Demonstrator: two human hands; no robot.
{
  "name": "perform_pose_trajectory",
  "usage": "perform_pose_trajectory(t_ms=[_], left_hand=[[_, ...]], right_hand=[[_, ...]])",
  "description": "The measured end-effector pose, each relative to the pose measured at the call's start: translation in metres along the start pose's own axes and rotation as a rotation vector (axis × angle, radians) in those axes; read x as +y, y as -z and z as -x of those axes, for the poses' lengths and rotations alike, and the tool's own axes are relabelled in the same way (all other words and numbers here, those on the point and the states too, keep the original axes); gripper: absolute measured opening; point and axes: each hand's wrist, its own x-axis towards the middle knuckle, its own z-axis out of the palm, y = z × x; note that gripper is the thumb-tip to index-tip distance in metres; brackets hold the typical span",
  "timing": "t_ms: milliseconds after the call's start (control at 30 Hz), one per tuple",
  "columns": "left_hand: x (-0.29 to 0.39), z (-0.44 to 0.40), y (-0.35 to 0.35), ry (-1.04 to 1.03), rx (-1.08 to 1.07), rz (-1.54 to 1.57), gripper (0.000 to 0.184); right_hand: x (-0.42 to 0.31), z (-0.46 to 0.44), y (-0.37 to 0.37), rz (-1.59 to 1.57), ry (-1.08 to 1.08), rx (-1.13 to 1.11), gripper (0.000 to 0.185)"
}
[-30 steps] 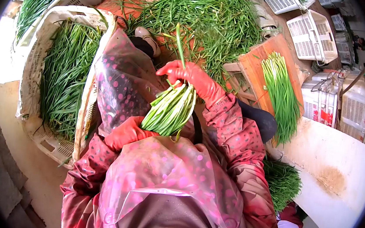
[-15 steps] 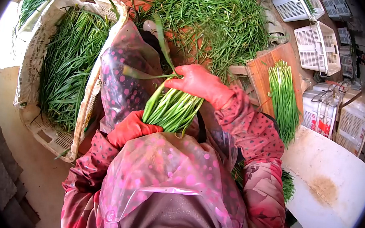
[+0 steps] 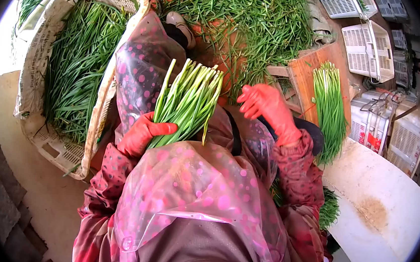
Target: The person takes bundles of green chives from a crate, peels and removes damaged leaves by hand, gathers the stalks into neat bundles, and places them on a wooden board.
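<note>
A bunch of green stalks (image 3: 188, 96) with pale ends pointing up and away stands over my lap. My left hand (image 3: 148, 131), in a red glove, is wrapped round its lower part, the thumb across the front. To the right of the bunch, apart from it, my right hand (image 3: 267, 109) is raised in a red glove, its fingers loosely curled and apart, with nothing seen in them. Another bunch (image 3: 329, 112) lies on a wooden board (image 3: 305, 84) further right, pale ends at the top.
On the left a white crate (image 3: 99, 115) holds long green leaves (image 3: 81, 73); another crate stands behind it. Loose greens (image 3: 251, 21) cover the floor ahead, near a shoe (image 3: 179, 27). White crates (image 3: 367, 51) stand at the upper right. More greens (image 3: 329, 210) lie beside my right arm.
My right hand has moved right, away from the bunch, and the loose leaf at its fingers is gone. The bunch now stands more upright in my left hand, its pale ends uncovered.
</note>
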Motion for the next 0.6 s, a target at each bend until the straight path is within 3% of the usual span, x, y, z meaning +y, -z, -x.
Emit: perform_pose_trajectory(t_ms=[100, 167, 300, 500, 600], left_hand=[[-0.003, -0.002, 0.001, -0.009, 0.019, -0.06, 0.038], [-0.003, 0.001, -0.002, -0.022, 0.011, -0.043, 0.039], [-0.011, 0.004, 0.006, -0.031, 0.029, 0.02, 0.042], [-0.01, 0.006, 0.005, -0.052, -0.011, 0.015, 0.044], [-0.013, 0.005, 0.008, -0.059, 0.008, 0.005, 0.046]], right_hand=[[-0.005, 0.022, -0.057, -0.162, -0.072, -0.304, 0.054], [0.008, 0.012, -0.078, -0.12, -0.055, -0.286, 0.048], [0.013, 0.01, -0.041, -0.299, -0.044, -0.524, 0.044], [0.011, -0.004, -0.042, -0.43, -0.094, -0.358, 0.048], [0.007, -0.014, -0.071, -0.531, 0.013, -0.3, 0.039]])
